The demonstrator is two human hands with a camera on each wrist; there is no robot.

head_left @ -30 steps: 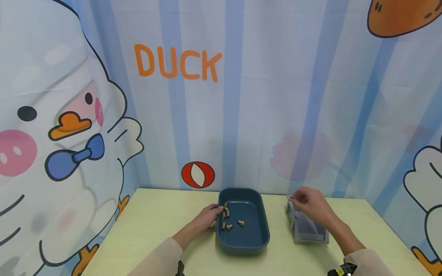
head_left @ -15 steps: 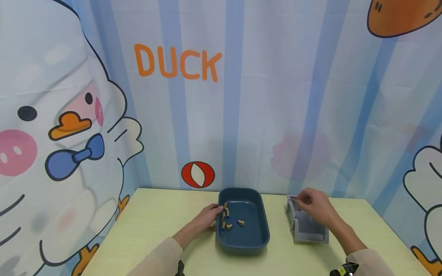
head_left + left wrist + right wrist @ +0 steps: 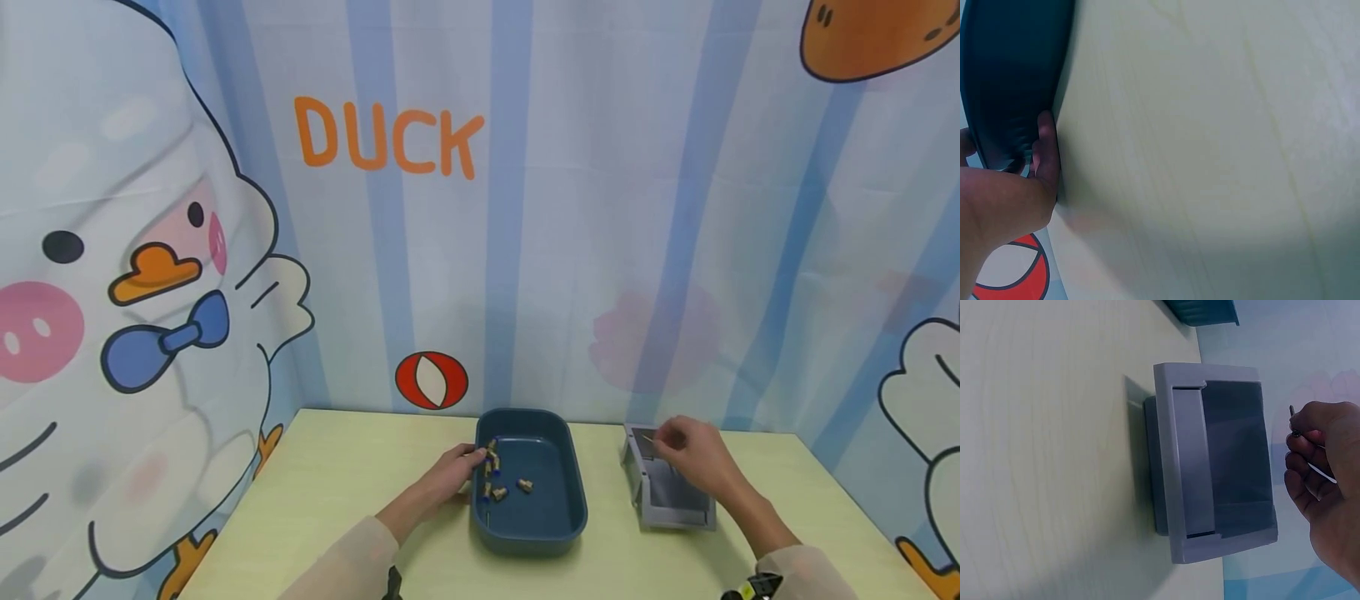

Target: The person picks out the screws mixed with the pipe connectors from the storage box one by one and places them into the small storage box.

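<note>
My left hand [image 3: 450, 471] grips the left wall of a dark blue plastic tray [image 3: 573, 492], thumb over the rim; in the left wrist view the fingers [image 3: 1047, 147] lie along the tray's outside. Several small brass fittings [image 3: 525, 485], some with blue ends, lie in the tray, mostly along its left side. My right hand [image 3: 697, 454] is above the far part of a grey plastic box [image 3: 675, 518] with a recessed top. Between thumb and forefinger it pinches a small thin screw [image 3: 1292, 411], held just off the box; the other fingers are curled.
The pale yellow table [image 3: 360, 450] extends to a curtain [image 3: 555, 208] with duck prints close behind it. Tray and box stand apart, with bare tabletop between them. A thin pin-like piece [image 3: 487, 518] is near the tray's front left.
My right hand has shifted a little right and toward me over the grey box, so more of the box's far end shows. The left hand and tray stay put.
</note>
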